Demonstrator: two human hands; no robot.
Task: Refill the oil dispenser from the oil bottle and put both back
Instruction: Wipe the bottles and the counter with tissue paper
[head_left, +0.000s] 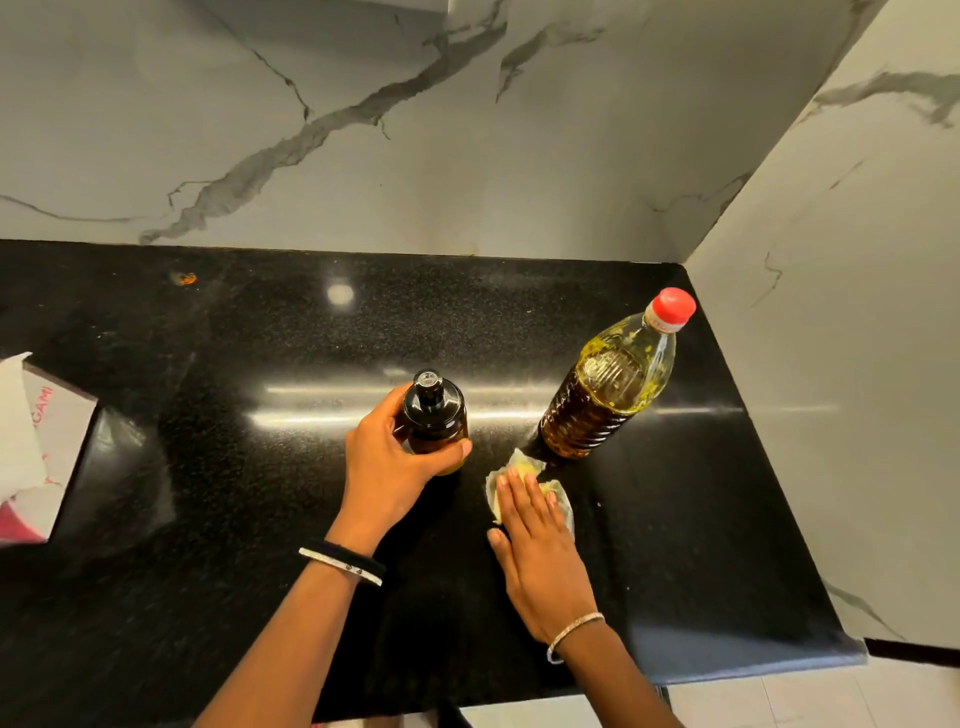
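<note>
Head view: dark amber oil dispenser (434, 415) with a black cap stands upright near the middle of the black bench (208, 338). The left hand (387, 462) grips it, thumb and fingers curled round its body. Just to its right, the right hand (540, 551) lies flat with straight fingers, pressing an oil-stained tissue (563, 496) onto the bench. The oil bottle (605, 395), partly full and closed with a red cap (674, 304), stands just behind the tissue near the marble wall (831, 312) corner. A tissue box (36, 447) sits at the bench's left edge.
</note>
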